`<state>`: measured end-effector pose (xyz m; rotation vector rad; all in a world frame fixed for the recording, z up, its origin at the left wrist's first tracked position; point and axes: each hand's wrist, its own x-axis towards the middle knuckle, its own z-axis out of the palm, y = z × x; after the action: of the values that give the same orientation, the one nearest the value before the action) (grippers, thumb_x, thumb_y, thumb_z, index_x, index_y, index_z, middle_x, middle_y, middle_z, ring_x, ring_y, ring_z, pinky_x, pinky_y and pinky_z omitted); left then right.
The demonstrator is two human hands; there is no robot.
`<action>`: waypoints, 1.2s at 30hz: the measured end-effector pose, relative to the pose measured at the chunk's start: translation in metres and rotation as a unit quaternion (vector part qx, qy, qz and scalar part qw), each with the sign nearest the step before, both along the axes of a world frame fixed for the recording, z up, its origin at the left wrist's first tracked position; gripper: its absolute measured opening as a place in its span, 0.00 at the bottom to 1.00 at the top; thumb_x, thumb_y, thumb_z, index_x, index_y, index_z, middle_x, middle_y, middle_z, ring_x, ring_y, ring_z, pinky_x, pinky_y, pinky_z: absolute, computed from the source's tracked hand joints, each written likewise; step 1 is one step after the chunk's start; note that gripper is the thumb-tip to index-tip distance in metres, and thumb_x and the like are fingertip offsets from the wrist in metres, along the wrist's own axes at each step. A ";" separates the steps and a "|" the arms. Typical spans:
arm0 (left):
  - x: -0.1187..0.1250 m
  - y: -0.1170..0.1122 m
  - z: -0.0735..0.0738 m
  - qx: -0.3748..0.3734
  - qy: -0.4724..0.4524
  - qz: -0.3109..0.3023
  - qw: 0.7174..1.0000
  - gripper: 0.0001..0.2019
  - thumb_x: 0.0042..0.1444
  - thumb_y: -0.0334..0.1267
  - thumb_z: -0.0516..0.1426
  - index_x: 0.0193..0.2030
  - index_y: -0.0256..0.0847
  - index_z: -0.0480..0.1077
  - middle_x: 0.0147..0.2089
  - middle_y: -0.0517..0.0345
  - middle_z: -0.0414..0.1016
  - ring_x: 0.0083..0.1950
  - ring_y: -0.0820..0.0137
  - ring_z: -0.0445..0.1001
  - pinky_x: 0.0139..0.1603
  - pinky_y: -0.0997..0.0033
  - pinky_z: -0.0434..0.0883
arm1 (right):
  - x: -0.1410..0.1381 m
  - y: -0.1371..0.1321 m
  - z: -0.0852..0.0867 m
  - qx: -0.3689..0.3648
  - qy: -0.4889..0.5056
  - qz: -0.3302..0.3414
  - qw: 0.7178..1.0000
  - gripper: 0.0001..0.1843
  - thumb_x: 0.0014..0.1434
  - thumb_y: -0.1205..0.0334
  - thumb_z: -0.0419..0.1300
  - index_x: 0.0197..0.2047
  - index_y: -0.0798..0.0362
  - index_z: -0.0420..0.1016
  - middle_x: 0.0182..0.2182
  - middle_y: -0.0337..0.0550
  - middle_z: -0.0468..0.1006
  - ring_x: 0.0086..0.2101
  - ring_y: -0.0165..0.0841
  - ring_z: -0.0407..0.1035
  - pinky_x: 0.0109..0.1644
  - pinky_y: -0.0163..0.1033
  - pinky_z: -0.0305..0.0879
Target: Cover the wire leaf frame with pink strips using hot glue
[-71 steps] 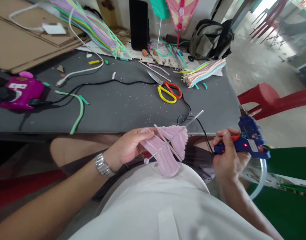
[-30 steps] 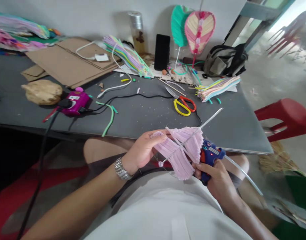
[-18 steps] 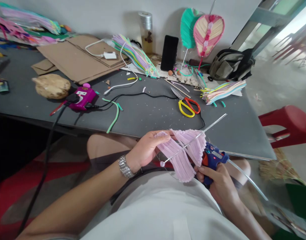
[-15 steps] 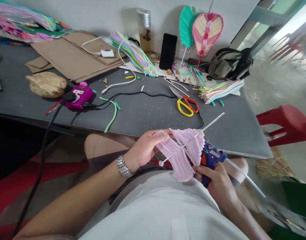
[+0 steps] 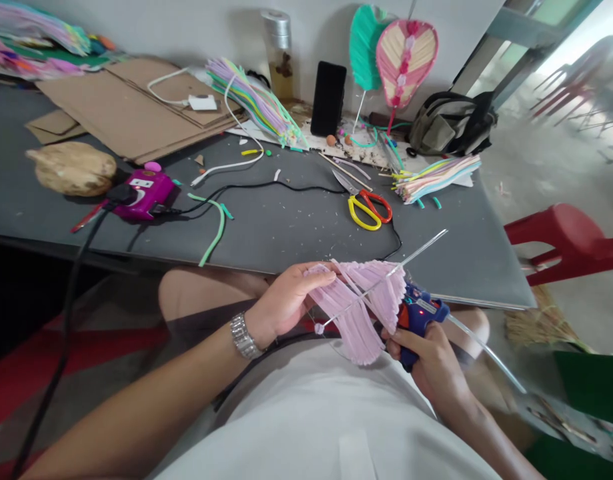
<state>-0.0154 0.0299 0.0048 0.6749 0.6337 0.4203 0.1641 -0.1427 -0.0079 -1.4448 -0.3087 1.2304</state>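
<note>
being held over the lap, just off the near edge of a flat grey tabletop [image 5: 266, 243], is a pale lilac panel of fuzzy ridged strips [image 5: 353, 327]. its left side is gripped by the left hand [image 5: 286, 297]: thumb laid on top, other fingers mostly hidden underneath. a silver metal-link wristwatch [image 5: 245, 335] is worn on that wrist. the panel is crossed on the slant by a thin clear rod [image 5: 421, 250]; its upper end is left sticking out past the scalloped edge, and a small round lilac knob [image 5: 319, 329] is seen at the lower end.

a blue plastic glue gun [image 5: 420, 315] is clasped in the right hand [image 5: 433, 357], fingers wrapped round the handle (red light lit, nozzle hidden behind the panel). a long translucent glue stick [image 5: 486, 355] is seen poking out of the gun's back. the right fingertips are placed by the panel's lower right edge; whether it is touched cannot be told.

beyond the hands, steel scissors with one yellow and one red handle loop [image 5: 369, 210] are laid on the table. a purple box-shaped power socket [image 5: 146, 193] is placed off to the left, with a curved pale green fuzzy strip [image 5: 216, 230] near it. a black phone [image 5: 329, 99] is propped upright at the back, beside a teal leaf-shaped fan [image 5: 365, 50] and a pink-and-cream heart-shaped fan [image 5: 396, 67].
</note>
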 end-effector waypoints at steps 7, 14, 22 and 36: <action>-0.001 0.001 -0.003 0.011 0.020 -0.004 1.000 0.14 0.49 0.39 0.70 0.42 0.35 0.82 0.36 0.50 0.83 0.35 0.68 0.79 0.40 0.71 0.73 | -0.002 0.003 0.004 0.007 -0.018 -0.004 1.000 0.08 0.45 0.63 0.72 0.28 0.56 0.79 0.23 0.44 0.78 0.20 0.29 0.64 0.24 0.37 0.59; -0.002 0.002 -0.005 0.022 0.038 -0.001 0.999 0.16 0.50 0.41 0.70 0.44 0.36 0.82 0.40 0.48 0.85 0.39 0.64 0.80 0.44 0.68 0.75 | -0.002 0.001 0.006 0.014 -0.013 -0.002 1.000 0.11 0.45 0.61 0.73 0.25 0.56 0.77 0.21 0.42 0.76 0.20 0.28 0.64 0.26 0.36 0.61; 0.001 0.000 -0.007 0.008 0.035 0.005 0.999 0.14 0.49 0.39 0.70 0.42 0.35 0.82 0.39 0.47 0.84 0.38 0.64 0.80 0.44 0.67 0.75 | -0.006 0.000 0.011 0.005 -0.008 -0.008 1.000 0.12 0.44 0.59 0.75 0.29 0.54 0.77 0.21 0.41 0.75 0.22 0.31 0.65 0.25 0.37 0.60; -0.002 0.004 -0.003 0.037 0.073 0.002 0.997 0.12 0.48 0.39 0.70 0.39 0.35 0.82 0.33 0.52 0.82 0.32 0.70 0.76 0.36 0.72 0.70 | 0.022 -0.014 0.030 0.090 -0.389 0.015 0.917 0.09 0.60 0.54 0.68 0.39 0.51 0.83 0.31 0.46 0.81 0.27 0.36 0.72 0.33 0.42 0.70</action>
<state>-0.0175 0.0336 0.0017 0.7796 0.7617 0.4026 0.1858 -0.1567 0.0225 -1.7145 -0.9584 0.5699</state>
